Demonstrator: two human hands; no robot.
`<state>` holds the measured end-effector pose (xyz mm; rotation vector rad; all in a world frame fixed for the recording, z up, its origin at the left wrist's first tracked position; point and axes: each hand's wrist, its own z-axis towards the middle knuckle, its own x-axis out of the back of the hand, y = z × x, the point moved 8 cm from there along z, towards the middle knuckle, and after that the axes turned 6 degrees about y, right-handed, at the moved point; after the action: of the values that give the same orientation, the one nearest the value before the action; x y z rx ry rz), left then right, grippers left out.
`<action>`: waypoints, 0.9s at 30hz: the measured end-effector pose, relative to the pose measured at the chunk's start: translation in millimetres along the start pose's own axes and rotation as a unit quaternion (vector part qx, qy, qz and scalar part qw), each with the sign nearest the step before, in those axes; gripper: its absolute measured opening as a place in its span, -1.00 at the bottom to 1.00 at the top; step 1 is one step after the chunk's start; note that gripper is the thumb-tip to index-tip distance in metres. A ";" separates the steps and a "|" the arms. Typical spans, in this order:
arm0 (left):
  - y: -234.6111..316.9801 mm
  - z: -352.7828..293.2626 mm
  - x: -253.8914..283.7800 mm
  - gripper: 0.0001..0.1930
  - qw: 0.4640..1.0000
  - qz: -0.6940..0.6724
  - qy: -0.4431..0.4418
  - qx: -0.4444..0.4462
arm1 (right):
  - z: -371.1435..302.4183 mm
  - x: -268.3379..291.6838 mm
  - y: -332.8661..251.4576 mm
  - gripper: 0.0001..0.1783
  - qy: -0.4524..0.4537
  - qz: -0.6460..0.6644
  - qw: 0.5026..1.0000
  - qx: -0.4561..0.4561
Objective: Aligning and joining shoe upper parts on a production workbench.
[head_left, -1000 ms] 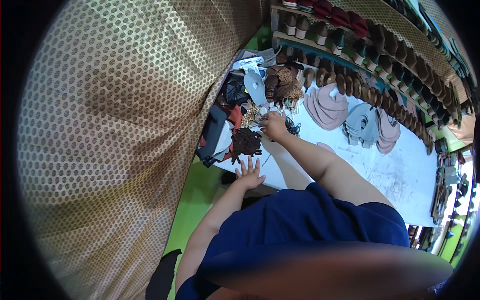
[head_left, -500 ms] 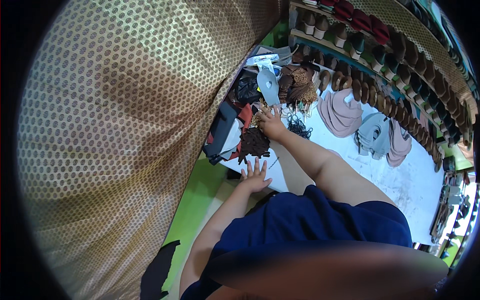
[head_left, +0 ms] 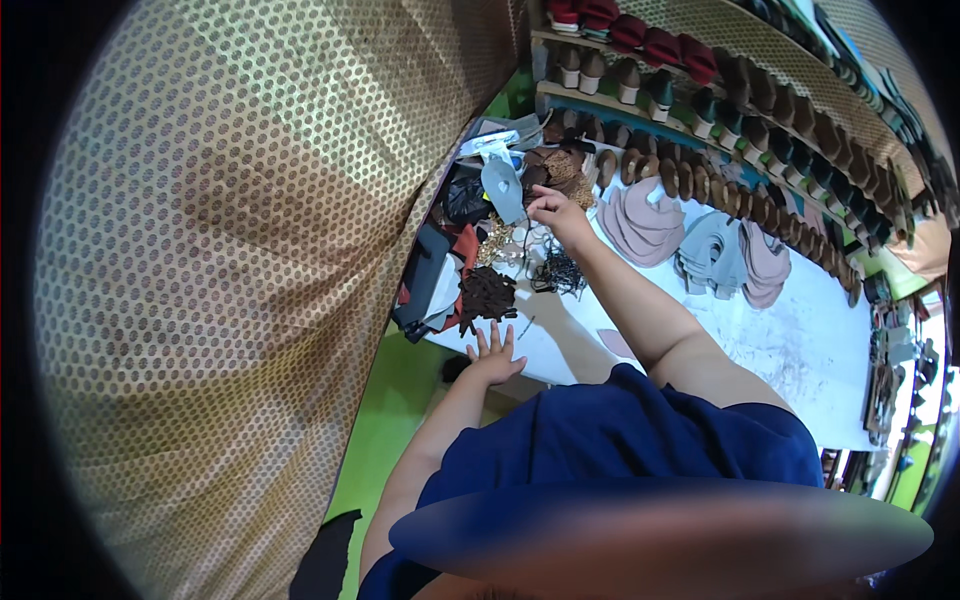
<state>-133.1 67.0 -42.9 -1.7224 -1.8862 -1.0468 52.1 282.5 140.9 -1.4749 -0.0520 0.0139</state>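
Note:
My left hand (head_left: 495, 360) lies open, fingers spread, at the front edge of the white table, just below a pile of dark brown strips (head_left: 488, 295). Over the far part of the table is my right hand (head_left: 562, 215), with the index finger partly stretched and the other fingers bent together. A thin dark strand runs down beside its fingertips; whether the fingers pinch it is hard to make out. Below that hand lies a tangle of black cords (head_left: 558, 270). Close by on its left are a grey cut piece (head_left: 502, 188) and small gold-coloured bits (head_left: 493, 243).
Stacks of pink pieces (head_left: 640, 228) and grey pieces (head_left: 712, 255) lie on the white table (head_left: 800, 370). Rows of brown shoe forms (head_left: 720, 185) line its back, beneath shelves of shoes (head_left: 660, 95). Black and red material (head_left: 430, 270) sits at the left edge, beside a patterned curtain (head_left: 230, 300).
My right hand has lifted off the pile, moved rightward and bent its fingers, leaving the gold-coloured bits in sight. My left hand stays spread at the table edge. The view has shifted slightly.

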 end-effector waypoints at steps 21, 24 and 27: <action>7.9 -18.7 1.6 0.01 0.974 0.053 0.214 0.056 | -169.9 341.6 -41.9 -0.84 0.221 -0.051 0.974 0.017; 28.9 -26.7 0.3 -0.05 0.950 0.042 0.304 0.064 | -197.8 376.1 -29.5 -0.86 0.247 -0.107 0.963 -0.001; 75.1 -34.0 -0.9 -0.11 0.920 0.008 0.387 0.055 | -217.7 375.4 -8.4 -0.86 0.204 -0.295 0.933 -0.003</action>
<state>-67.5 39.4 -1.4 -1.0157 -1.3706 -1.3262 436.4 80.7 138.6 -1.3934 -0.1551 -0.7812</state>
